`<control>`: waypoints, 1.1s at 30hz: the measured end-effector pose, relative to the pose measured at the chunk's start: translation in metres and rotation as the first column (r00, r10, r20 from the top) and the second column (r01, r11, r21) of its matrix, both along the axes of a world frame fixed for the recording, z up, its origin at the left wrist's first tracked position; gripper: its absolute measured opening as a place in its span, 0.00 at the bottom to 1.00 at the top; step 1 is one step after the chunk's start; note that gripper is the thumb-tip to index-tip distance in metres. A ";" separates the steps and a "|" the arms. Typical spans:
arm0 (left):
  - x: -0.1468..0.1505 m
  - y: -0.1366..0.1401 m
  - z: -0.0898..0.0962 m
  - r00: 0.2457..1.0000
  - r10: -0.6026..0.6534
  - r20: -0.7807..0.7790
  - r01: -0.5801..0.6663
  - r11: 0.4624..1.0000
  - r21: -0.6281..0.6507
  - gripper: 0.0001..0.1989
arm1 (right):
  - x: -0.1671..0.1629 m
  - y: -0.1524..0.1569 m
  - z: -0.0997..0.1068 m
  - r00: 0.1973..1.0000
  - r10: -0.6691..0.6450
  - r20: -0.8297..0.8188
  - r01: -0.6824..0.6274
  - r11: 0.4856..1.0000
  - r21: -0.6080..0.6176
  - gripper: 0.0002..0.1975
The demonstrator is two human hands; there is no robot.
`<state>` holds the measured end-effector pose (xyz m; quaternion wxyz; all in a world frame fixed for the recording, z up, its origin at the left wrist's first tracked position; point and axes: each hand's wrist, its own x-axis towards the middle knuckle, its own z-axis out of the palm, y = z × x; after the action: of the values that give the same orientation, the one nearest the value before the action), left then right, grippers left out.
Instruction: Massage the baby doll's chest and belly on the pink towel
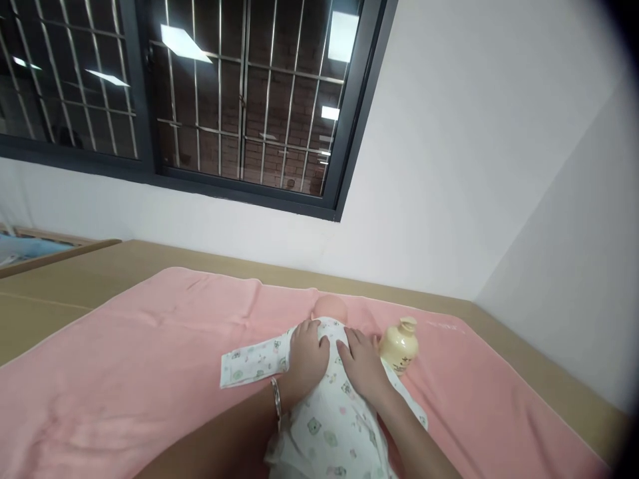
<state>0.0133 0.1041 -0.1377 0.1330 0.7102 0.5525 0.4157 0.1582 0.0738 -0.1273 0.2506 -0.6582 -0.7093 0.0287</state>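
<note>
What looks like a baby doll lies on a pink blanket (184, 346), its smooth bald head (330, 309) pointing away from me. A white baby garment (334, 426) with small animal prints covers its body; one sleeve (254, 362) stretches out to the left. My left hand (308, 356) rests on the garment at the left shoulder, fingers laid flat. On the opposite shoulder lies my right hand (363, 362), also flat with fingers apart. Beside the right hand is a pale yellow bottle (400, 344), tilted, partly behind the garment. The doll's face and arms are hidden.
The blanket covers a tan tabletop (54, 283) set against a white wall (424, 199). A dark-framed window (244, 100) with metal bars is above it. At the far left is a wooden-edged tray or bed (34, 249) with blue cloth.
</note>
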 end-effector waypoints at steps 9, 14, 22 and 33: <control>-0.010 0.011 -0.003 0.984 -0.173 -0.030 0.174 0.984 0.044 0.13 | -0.028 -0.027 0.003 0.988 0.047 0.144 -0.056 0.997 0.054 0.24; -0.013 0.010 -0.011 0.986 -0.152 0.067 0.145 0.985 0.097 0.14 | -0.029 -0.022 0.003 0.995 -0.060 0.079 0.062 0.998 -0.024 0.34; -0.014 0.011 -0.015 0.967 -0.215 0.140 0.187 0.965 0.186 0.15 | -0.027 0.003 0.011 0.997 -0.006 0.080 0.010 0.999 -0.052 0.30; -0.015 0.009 -0.018 0.941 -0.226 0.250 0.185 0.967 0.177 0.19 | -0.037 -0.029 0.005 0.958 0.253 0.137 -0.260 0.965 0.038 0.26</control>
<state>-0.0013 0.1129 -0.1559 0.1951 0.7091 0.4190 0.5325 0.1210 0.0451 -0.1226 0.2159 -0.5539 -0.8041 -0.0019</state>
